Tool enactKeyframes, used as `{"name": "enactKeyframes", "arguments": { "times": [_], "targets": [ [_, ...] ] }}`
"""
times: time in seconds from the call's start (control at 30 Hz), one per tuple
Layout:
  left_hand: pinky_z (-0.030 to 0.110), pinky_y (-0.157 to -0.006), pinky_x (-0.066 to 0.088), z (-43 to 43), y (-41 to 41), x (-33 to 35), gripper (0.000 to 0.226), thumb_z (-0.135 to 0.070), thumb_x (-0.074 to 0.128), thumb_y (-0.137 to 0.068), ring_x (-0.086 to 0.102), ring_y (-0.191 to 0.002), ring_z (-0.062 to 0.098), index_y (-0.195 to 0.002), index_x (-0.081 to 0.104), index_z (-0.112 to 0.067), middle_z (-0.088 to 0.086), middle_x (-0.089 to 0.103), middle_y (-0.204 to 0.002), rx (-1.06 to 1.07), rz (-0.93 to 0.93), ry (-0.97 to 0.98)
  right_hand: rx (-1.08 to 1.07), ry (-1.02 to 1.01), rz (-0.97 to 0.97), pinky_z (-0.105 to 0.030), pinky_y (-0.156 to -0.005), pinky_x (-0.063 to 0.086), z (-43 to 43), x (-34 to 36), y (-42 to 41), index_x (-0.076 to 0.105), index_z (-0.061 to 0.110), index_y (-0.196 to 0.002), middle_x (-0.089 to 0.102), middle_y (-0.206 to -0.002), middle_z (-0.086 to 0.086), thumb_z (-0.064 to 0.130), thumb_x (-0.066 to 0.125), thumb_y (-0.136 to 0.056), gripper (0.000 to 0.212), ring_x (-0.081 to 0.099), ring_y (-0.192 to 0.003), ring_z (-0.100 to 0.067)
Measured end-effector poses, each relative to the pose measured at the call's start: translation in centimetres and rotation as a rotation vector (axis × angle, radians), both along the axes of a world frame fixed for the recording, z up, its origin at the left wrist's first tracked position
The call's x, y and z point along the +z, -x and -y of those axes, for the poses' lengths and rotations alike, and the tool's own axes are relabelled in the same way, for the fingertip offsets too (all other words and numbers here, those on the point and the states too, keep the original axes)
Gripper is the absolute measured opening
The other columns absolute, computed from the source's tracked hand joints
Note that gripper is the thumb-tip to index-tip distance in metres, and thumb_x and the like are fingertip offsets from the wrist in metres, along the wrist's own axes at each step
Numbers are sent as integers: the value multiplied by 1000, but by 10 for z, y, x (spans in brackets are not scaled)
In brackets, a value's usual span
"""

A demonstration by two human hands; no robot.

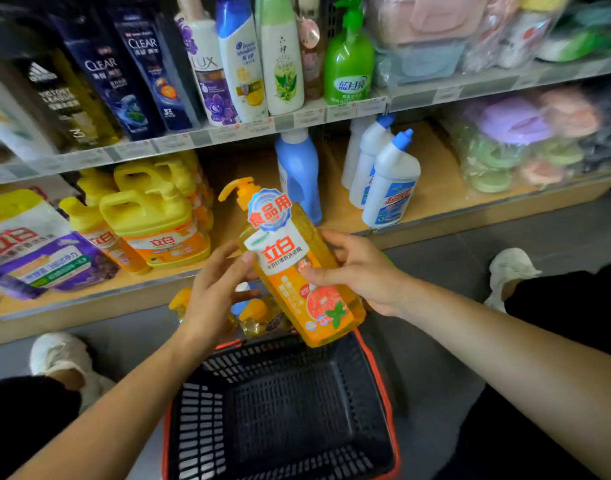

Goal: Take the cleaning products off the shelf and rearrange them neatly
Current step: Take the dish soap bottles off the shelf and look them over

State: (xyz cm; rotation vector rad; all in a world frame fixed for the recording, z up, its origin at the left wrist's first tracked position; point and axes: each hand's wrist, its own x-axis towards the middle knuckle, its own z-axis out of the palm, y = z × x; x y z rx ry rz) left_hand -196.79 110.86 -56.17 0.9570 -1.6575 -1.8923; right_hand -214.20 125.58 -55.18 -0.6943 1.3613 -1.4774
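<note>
A: Between the two hands, right out in front of the chest, sits the orange pump bottle [299, 271]. It is tilted, pump head up beyond the left fingertips, base down below the right wrist.

B: And the grip?

A: The right hand [356, 268] has it. The thumb lies across the front of the label and the fingers curl round the back edge. The left hand [214, 292] is mostly flat, fingers fairly straight and pointing up, thumb tip just touching the bottle's near side. Both forearms are bare and angle in from the lower corners.

B: What's the bottle like?

A: Translucent orange plastic, flat-sided, with a glossy white and orange label and a round blue sticker at the neck. Directly below both hands is a black plastic basket [200, 410], a lattice of slots with an orange rim.

B: Further out?

A: Past the left hand, chunky yellow jugs [151, 216] with moulded handles. Past the right hand, a smooth blue bottle [299, 174] and white angled-neck bottles [390, 181], all on the lower shelf [435, 188].
</note>
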Motion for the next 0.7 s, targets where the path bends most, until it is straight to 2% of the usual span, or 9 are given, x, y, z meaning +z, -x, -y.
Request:
{"name": "enactKeyframes", "arguments": {
  "times": [0.1, 0.17, 0.23, 0.37, 0.5, 0.57, 0.63, 0.67, 0.7],
  "targets": [
    [44, -97, 56, -10, -1, -8, 53, -47, 72, -81, 70, -111, 22, -124, 67, -16, 6, 74, -121, -291, 51, -31, -91, 13, 40, -42, -87, 60, 3, 7, -1, 64, 9, -127, 73, -116, -16, 10, 79, -80, 50, 71, -104, -31],
    [33, -94, 57, -19, 0, -10, 64, -40, 78, -75, 69, -117, 23, -130, 62, -14, 4, 72, -126, -401, 6, -76, -135, 20, 97, -49, -94, 57, 4, 9, -2, 62, 8, -129, 72, -120, -17, 18, 79, -77, 55, 69, -110, -36],
    [25, -88, 57, -27, 3, -10, 68, -34, 82, -73, 70, -115, 23, -132, 59, -12, 5, 73, -125, -393, -22, -73, -154, 34, 157, -50, -94, 57, 5, 10, -4, 61, 9, -131, 71, -122, -16, 22, 77, -79, 56, 69, -111, -35],
    [36, -85, 60, -35, 8, -9, 72, -27, 88, -70, 71, -112, 32, -133, 58, -11, 11, 72, -123, -256, -82, -127, -117, 41, 168, -50, -97, 54, 7, 8, -4, 61, 17, -133, 69, -127, -13, 31, 74, -84, 52, 67, -116, -31],
    [49, -90, 59, -34, 7, -6, 76, -26, 92, -61, 72, -107, 34, -128, 59, -12, 11, 74, -119, -128, -103, -103, -57, -104, -126, -33, -80, 58, 3, 16, 1, 71, 28, -116, 76, -110, 4, 50, 73, -82, 41, 73, -102, -14],
    [49, -86, 60, -28, 6, -3, 78, -28, 94, -54, 75, -99, 32, -122, 61, -11, 10, 76, -112, -80, -69, -47, -93, -195, -374, -30, -74, 56, -1, 17, 4, 77, 25, -100, 78, -92, 8, 56, 72, -82, 36, 74, -85, -7],
    [39, -74, 62, -19, 5, 1, 76, -32, 95, -48, 77, -89, 25, -115, 64, -14, 5, 78, -102, -57, -1, 69, -245, -224, -799, -22, -61, 49, -5, 14, 10, 78, 21, -76, 72, -66, 8, 56, 76, -80, 35, 67, -66, -2],
    [31, -67, 61, -16, 4, 3, 74, -35, 95, -44, 77, -84, 19, -111, 66, -18, 1, 79, -97, -58, 52, 150, -335, -177, -989, -22, -60, 50, -7, 14, 13, 76, 20, -72, 67, -60, 9, 53, 80, -77, 34, 63, -62, -3],
    [25, -65, 58, -12, 3, 4, 73, -39, 94, -42, 76, -80, 15, -108, 68, -22, -3, 78, -94, -72, 109, 229, -380, -65, -1126, -27, -63, 52, -8, 17, 14, 74, 18, -74, 65, -63, 10, 47, 83, -75, 30, 60, -63, -4]
  ]
}}
